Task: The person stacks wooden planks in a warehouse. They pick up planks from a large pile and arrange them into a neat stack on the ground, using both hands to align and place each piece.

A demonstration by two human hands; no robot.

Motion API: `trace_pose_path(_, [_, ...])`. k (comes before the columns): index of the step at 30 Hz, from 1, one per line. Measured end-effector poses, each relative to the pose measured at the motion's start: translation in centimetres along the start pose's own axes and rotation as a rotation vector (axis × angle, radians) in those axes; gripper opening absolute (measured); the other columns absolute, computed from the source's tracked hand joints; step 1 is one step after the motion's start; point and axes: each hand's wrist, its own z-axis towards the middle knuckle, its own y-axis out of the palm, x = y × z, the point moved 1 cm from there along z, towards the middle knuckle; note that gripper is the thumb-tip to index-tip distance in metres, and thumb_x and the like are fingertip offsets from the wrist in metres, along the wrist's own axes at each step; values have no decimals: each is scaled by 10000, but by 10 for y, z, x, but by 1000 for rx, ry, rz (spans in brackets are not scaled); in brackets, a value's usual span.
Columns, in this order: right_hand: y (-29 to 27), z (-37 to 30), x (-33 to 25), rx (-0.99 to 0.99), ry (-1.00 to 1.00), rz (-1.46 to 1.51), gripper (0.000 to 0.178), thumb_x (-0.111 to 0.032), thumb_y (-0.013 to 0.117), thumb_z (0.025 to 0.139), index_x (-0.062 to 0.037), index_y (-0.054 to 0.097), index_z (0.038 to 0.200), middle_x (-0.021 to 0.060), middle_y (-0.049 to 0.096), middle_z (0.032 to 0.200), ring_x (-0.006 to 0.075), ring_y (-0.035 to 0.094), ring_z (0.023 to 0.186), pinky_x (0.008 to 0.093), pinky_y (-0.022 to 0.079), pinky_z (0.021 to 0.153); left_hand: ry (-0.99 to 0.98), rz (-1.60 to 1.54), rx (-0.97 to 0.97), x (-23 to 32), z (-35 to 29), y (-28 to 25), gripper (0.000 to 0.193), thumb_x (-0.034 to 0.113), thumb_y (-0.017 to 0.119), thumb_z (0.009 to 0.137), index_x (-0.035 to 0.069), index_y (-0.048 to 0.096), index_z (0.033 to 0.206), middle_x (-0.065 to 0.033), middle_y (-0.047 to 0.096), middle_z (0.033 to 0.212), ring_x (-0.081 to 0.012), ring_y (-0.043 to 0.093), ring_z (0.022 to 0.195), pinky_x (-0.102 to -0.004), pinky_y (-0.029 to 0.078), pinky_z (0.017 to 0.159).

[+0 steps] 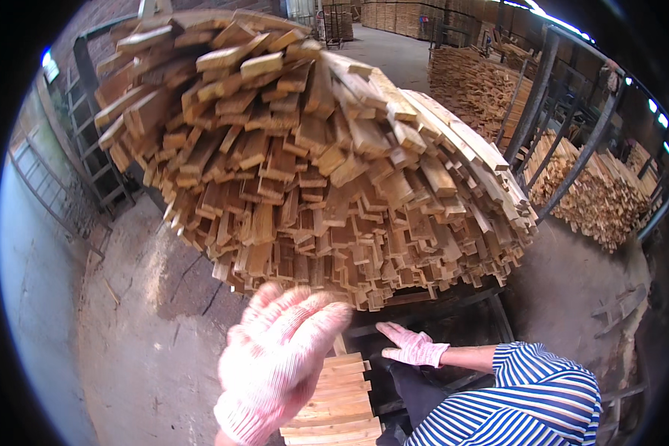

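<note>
My left hand [282, 364], in a pinkish-white knit work glove, is raised close to the camera at lower centre. Its fingers point forward, loosely bent and a little blurred; nothing shows in them. My right hand [416, 347] wears a similar glove and reaches in from the right, below a striped sleeve [543, 386]. Its fingers are stretched out, near a dark metal frame [498, 316], and it holds nothing visible. Ahead rises a large stack of wooden slats [312, 178], their cut ends facing me. Below my left hand lies a row of flat wooden slats [338, 405], partly covered by it.
More slat piles [598, 189] stand at the right behind metal bars [583, 156], with another stack [476, 89] farther back. A ladder-like metal rack [93, 141] leans by the left wall [33, 275]. Concrete floor [156, 357] carries sawdust and wood scraps.
</note>
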Motion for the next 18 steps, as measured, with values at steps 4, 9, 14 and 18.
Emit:
trace_pose_path(4, [-107,20,-87,175,-337,-3,817,-496,596,953,-139,251,1602,190,281,1633,360,418,1436,446,422,1145,277,170,49,89,91,-83,159,159,743,780,85,728,919,-147,736,962,-362,724,938,-546,515,953])
trace_pose_path(9, [-263,79,-106,937,-724,142,786,-348,658,955,-36,283,1572,223,368,1583,354,464,1407,436,410,1166,346,251,-28,117,172,-79,191,98,700,844,62,712,1032,-138,722,1041,-309,706,990,-471,530,938])
trace_pose_path(14, [-432,171,-95,994,203,-99,1029,-702,635,848,-94,274,1597,226,306,1622,362,333,1491,464,272,1224,180,328,141,95,223,-95,239,37,656,909,39,696,1145,-129,708,1120,-256,687,1042,-395,545,922])
trace_pose_path(18, [-498,219,-39,510,246,70,1182,-800,666,706,-94,304,1581,265,469,1511,413,482,1382,455,405,1124,-146,272,356,-8,284,-91,314,53,666,946,31,669,1260,-130,695,1196,-211,675,1067,-321,550,890])
